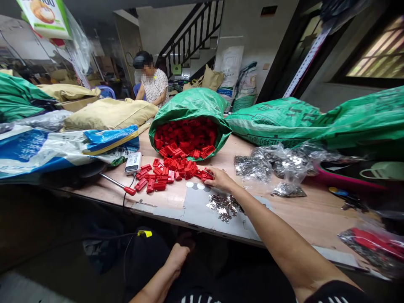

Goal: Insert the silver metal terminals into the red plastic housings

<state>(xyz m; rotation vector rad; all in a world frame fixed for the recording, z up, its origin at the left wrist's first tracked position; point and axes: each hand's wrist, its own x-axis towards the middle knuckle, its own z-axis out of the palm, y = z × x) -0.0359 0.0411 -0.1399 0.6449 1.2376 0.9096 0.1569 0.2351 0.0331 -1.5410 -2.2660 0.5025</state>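
Note:
My right hand (220, 180) reaches over the table, its fingers closed on a small red plastic piece (206, 174) at the right end of a loose heap. That heap of red plastic pieces (164, 174) spills from the mouth of a green woven sack (192, 103), which is full of the same parts. Just below my right wrist lies a pile of small shiny metal pieces (223, 207) on a grey sheet (195, 206). My left hand (178, 255) is low, in front of the table edge near my lap; its fingers are lost in shadow.
Left of the heap are a white power bank (133, 163) with a cable and a red-tipped rod (129, 190). Clear bags of metal parts (271, 162) lie on the right. Green sacks (277, 118) line the back. A person (154, 84) sits across the table.

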